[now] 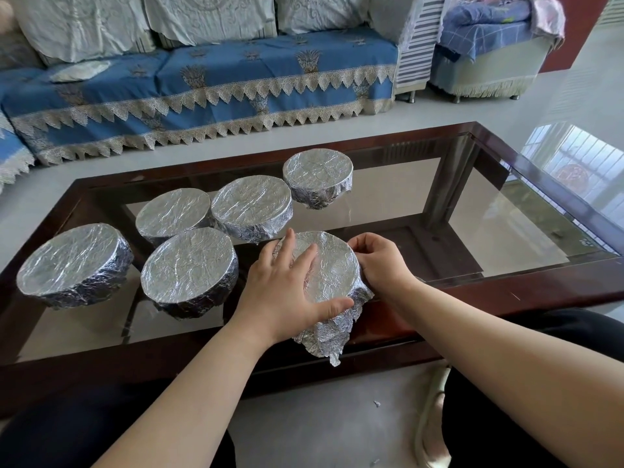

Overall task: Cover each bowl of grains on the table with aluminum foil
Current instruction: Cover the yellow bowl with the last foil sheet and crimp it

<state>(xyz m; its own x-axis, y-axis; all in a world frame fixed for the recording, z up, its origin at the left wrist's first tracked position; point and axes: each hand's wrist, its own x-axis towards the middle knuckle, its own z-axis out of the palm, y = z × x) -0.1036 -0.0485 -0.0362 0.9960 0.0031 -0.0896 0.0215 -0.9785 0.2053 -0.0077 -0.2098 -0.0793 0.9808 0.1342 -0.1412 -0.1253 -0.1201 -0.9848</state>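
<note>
Foil-covered bowls [189,268] on glass table [506,211].

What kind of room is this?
Most likely a living room at home: a long sofa with a blue lace-edged cover, a low glass-topped coffee table in front of it, and a covered armchair beside.

Bright daylight from the right glares on the glass table [506,211]; edges bow
</note>
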